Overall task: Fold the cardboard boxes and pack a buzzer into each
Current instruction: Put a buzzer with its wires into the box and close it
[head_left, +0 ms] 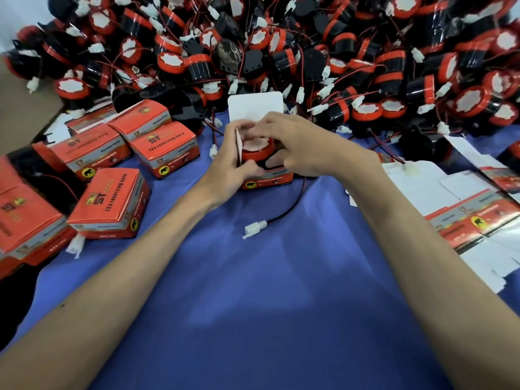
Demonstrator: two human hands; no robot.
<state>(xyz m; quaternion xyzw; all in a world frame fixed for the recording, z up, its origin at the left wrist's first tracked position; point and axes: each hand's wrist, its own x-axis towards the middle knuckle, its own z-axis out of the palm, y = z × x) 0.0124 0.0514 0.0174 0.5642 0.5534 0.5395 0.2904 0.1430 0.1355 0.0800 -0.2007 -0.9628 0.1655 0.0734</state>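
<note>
An open orange cardboard box (267,180) stands on the blue cloth at the centre, its white lid flap (254,105) upright behind it. A red and black buzzer (257,150) sits partly inside the box. My left hand (233,170) grips the box's left side and a side flap. My right hand (298,144) covers the buzzer from the right, fingers curled over its top. The buzzer's red and black wire trails toward me and ends in a white connector (254,229) lying on the cloth.
A big heap of loose buzzers (281,52) fills the back of the table. Several closed orange boxes (112,204) stand at the left. Flat unfolded box blanks (472,215) lie at the right. Blue cloth (267,291) covers the table in front.
</note>
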